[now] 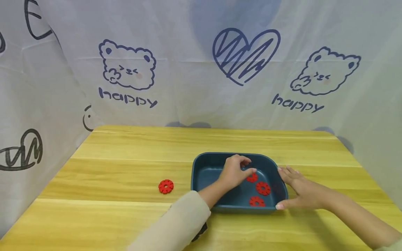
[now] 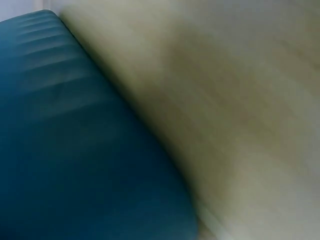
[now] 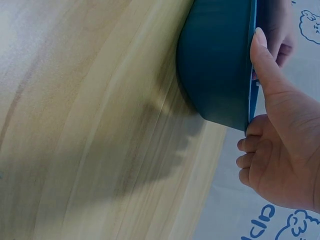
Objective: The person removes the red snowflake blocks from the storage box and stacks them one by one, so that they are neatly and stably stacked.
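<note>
A dark teal plastic bin (image 1: 240,209) holds a few red notched interlocking discs: a partly covered disc (image 1: 251,178), a middle disc (image 1: 262,188) and a front disc (image 1: 257,201). My left hand (image 1: 235,170) is inside the bin, thumb and fingers apart, its thumb beside the partly covered disc. My right hand (image 1: 303,190) touches the bin's right end, with spread fingers on the rim. In the right wrist view, its thumb (image 3: 266,62) lies along the rim. The left wrist view shows the bin's outer wall (image 2: 75,125) and no hand.
Another red disc (image 1: 165,186) lies flat on the wooden table (image 1: 125,174), left of the bin. A white cloth (image 1: 188,69) with bear and heart drawings hangs behind the table. A small black object (image 1: 201,232) shows under the left sleeve.
</note>
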Tool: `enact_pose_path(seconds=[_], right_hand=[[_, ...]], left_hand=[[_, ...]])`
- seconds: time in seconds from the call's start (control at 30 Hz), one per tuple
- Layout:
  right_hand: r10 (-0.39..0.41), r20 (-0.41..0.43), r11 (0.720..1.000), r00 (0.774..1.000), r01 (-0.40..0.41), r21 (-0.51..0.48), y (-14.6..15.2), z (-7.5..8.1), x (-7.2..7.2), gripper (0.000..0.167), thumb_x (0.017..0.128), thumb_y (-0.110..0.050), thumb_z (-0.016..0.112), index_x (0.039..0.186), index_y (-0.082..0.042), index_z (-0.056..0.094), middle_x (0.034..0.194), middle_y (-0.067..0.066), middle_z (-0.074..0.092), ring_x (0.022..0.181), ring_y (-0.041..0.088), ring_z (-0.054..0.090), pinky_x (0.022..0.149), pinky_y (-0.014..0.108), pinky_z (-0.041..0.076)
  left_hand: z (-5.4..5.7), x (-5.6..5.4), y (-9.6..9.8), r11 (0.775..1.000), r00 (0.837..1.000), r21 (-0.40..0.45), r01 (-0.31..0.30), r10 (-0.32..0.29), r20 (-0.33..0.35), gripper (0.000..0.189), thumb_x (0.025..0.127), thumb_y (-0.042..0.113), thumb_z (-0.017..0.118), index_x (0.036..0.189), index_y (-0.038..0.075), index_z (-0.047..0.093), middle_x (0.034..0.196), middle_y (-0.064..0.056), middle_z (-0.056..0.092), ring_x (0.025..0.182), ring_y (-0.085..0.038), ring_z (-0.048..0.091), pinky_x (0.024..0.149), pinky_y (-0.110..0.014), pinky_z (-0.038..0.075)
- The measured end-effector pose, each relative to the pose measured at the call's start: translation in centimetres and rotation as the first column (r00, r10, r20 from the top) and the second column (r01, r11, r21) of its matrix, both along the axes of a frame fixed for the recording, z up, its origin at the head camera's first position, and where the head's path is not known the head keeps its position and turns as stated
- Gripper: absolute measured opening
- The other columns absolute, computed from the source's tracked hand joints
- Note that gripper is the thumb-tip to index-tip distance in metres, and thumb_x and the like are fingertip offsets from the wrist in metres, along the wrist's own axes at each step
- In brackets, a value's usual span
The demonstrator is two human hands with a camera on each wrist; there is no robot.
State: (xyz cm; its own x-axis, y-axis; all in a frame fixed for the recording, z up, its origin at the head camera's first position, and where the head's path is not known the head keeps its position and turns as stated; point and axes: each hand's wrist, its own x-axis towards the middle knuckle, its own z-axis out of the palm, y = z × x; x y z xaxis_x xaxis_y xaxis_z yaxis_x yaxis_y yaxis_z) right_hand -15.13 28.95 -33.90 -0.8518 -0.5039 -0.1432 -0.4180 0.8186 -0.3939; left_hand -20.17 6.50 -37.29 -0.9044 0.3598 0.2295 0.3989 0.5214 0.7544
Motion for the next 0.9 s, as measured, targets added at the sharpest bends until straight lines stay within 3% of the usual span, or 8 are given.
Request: enact_pose_path(seconds=[0.27, 0.33, 0.53, 0.9], right_hand=[[0.003, -0.003, 1.0, 1.0, -0.003, 0.001, 0.2, -0.1, 0.0, 0.109, 0.071, -0.051, 0.073, 0.139, 0.016, 0.021, 0.147, 0.033, 0.018, 0.131, 0.059, 0.011, 0.098, 0.072, 0.019], [0.002, -0.002, 1.0, 1.0, -0.002, 0.002, 0.2, -0.1, 0.1, 0.109, 0.071, -0.051, 0.073, 0.14, 0.016, 0.021, 0.148, 0.033, 0.018, 0.131, 0.059, 0.011, 0.099, 0.072, 0.019], [0.006, -0.009, 1.0, 1.0, -0.006, 0.007, 0.1, -0.2, 0.1, 0.109, 0.071, -0.052, 0.072, 0.139, 0.016, 0.022, 0.148, 0.033, 0.018, 0.131, 0.059, 0.011, 0.099, 0.071, 0.019], [-0.002, 0.004, 1.0, 1.0, 0.002, 0.002, 0.0, -0.2, 0.1, 0.109, 0.071, -0.053, 0.072, 0.14, 0.016, 0.021, 0.148, 0.033, 0.017, 0.132, 0.058, 0.01, 0.1, 0.071, 0.018]], left_hand=[[-0.7, -0.6, 1.0, 0.987, 0.996, -0.164, 0.005, 0.01, 0.09, 0.034, 0.082, 0.019, 0.071, 0.111, 0.001, 0.066, 0.107, -0.01, 0.063, 0.098, -0.02, 0.061, 0.076, -0.02, 0.051], [-0.9, -0.8, 1.2, 0.972, 0.997, -0.234, 0.011, 0.008, 0.077, 0.034, 0.081, 0.018, 0.072, 0.109, 0.0, 0.067, 0.106, -0.011, 0.064, 0.097, -0.019, 0.061, 0.075, -0.02, 0.051], [-1.4, -0.9, 1.4, 0.902, 1.0, -0.432, -0.028, 0.028, -0.006, 0.027, 0.079, 0.021, 0.075, 0.099, 0.004, 0.07, 0.097, -0.007, 0.067, 0.094, -0.018, 0.06, 0.077, -0.021, 0.049], [-1.6, -1.2, 1.8, 0.849, 0.999, -0.527, -0.043, 0.043, -0.012, 0.024, 0.08, 0.025, 0.074, 0.097, 0.008, 0.071, 0.092, -0.005, 0.062, 0.089, -0.018, 0.058, 0.073, -0.022, 0.05]])
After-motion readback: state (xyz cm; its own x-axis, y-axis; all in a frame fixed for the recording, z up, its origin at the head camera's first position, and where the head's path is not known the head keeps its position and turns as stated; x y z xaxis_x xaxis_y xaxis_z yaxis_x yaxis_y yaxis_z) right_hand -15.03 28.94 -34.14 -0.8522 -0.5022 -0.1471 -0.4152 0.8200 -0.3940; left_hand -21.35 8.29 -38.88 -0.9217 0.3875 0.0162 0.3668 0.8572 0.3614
